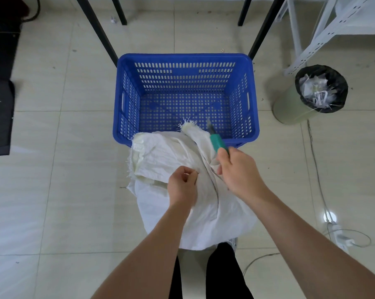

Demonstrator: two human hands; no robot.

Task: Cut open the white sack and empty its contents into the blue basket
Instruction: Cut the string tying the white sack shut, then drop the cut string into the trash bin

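white sack [182,160] under left hand [182,186], right hand [238,169]

White sack [182,203] on tiled floor [63,147] at 6 o'clock of blue basket [185,96], frayed top over the near rim. Left hand [182,186] pinching sack fabric; right hand [238,171] gripping green-handled knife [217,143], blade toward 12 o'clock. Bin [311,96] at 3 o'clock.
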